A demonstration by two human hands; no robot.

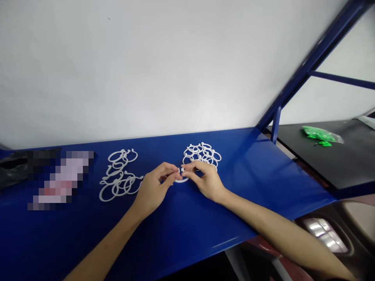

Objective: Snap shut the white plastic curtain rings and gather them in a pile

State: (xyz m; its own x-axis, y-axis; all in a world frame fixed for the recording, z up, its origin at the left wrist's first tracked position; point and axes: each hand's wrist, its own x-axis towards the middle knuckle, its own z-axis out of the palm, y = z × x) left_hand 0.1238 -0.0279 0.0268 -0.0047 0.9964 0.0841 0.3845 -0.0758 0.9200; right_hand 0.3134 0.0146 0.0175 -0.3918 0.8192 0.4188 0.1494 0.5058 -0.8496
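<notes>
Between my two hands is a white plastic snap ring (181, 180), looking like a shower curtain ring, its two ends slightly apart. My left hand (155, 186) pinches one end between thumb and fingers. The other end is pinched by my right hand (206, 180). Fingertips hide part of the ring. Several similar white rings (121, 183) lie loosely overlapped left of my left hand, some with visible gaps. Just behind my right hand sits a denser pile of white rings (215, 153), partly covered by that hand.
The rings lie on a blue shelf (190, 222) against a white wall (175, 70). At the left are a blurred-out pale packet (66, 171) and a black bag (14, 168). Blue metal posts (295, 74) rise at the right, beside a black surface with a green-filled bag (319, 134).
</notes>
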